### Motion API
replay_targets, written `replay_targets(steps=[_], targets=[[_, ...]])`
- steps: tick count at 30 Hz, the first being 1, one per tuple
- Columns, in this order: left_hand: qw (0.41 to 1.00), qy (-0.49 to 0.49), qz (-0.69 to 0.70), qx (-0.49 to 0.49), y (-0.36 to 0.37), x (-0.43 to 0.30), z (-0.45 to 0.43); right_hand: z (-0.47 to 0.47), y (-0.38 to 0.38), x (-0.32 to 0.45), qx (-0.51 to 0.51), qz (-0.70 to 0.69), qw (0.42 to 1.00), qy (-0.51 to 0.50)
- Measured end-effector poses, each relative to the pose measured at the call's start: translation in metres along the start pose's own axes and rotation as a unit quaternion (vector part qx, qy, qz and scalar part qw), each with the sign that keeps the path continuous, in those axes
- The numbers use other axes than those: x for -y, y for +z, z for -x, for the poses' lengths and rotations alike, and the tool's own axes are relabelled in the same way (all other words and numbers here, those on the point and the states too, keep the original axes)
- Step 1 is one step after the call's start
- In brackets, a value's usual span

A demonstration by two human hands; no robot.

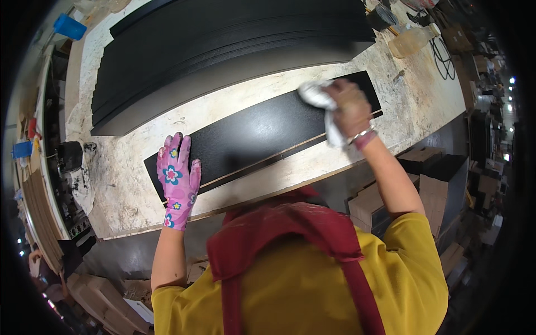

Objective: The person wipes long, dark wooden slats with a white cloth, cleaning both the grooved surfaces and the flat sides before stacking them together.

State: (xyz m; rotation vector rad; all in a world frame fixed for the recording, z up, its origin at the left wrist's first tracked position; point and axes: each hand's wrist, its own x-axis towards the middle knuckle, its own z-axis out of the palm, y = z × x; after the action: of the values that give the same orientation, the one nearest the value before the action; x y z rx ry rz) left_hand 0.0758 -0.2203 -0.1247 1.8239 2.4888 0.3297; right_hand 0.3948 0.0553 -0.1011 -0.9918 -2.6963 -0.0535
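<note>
A long black board (259,130) with a pale, bare-looking strip along its near edge lies slantwise on the stained white worktable (125,176). My left hand (178,180), in a pink flowered glove, rests flat on the board's left end, fingers pointing away from me. Near the right end, my right hand (349,104) holds a white cloth (316,94) against the board; hand and cloth are blurred. That hand looks ungloved and has a metal bracelet at the wrist. Part of the cloth hangs over the board's near edge.
Behind the board lies a large stack of black boards (234,46). At the back right are a plastic bottle (412,40), a dark round container (382,17) and a black cable (443,60). A blue cup (70,27) is at the upper left. Cartons or boxed panels (435,197) stand below the table's right side.
</note>
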Motion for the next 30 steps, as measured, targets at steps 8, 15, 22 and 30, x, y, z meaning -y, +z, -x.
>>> replay_targets(steps=[8, 15, 22, 30], targets=[[1.000, -0.003, 0.002, 0.030, 0.000, 0.004, -0.003, -0.009, 0.010, 0.062, 0.063, 0.006, 0.998, -0.003], [1.000, 0.004, 0.013, 0.019, -0.004, 0.005, -0.002, -0.002, 0.010, -0.060, -0.010, 0.053, 0.979, 0.196], [0.999, -0.011, 0.016, 0.033, -0.004, 0.005, -0.004, -0.010, 0.018, 0.079, 0.037, 0.022, 0.998, -0.038], [0.999, -0.002, 0.030, 0.039, -0.004, 0.001, -0.003, -0.001, 0.025, 0.010, 0.063, 0.147, 0.974, 0.159]])
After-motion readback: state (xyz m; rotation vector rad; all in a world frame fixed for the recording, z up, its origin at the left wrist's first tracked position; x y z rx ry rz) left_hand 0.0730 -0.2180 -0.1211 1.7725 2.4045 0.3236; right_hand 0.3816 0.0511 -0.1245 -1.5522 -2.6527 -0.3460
